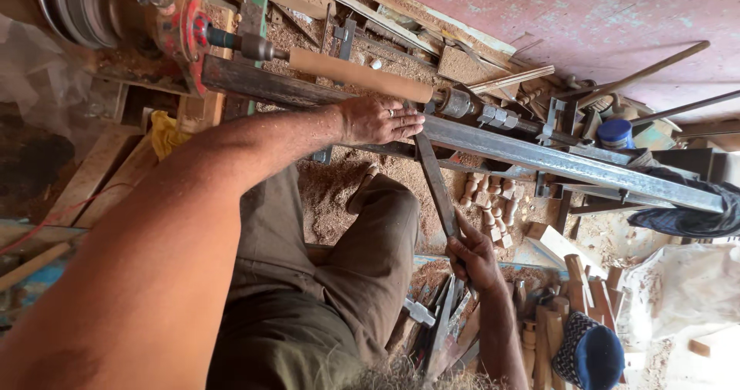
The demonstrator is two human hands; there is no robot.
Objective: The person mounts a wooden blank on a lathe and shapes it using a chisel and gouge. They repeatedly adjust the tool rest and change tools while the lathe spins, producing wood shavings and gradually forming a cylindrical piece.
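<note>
Simply a smooth, pale-brown wooden cylinder (358, 74), horizontal.

My left hand (379, 120) rests on the lathe rail (539, 157), just below the wooden spindle (358, 75); the chisel (435, 182) runs from it to my right hand (474, 260).

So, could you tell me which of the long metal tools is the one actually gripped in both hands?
The flat chisel crossing the lathe rail: left hand presses its tip end, right hand grips its lower end. The other tools lie untouched below.
</note>
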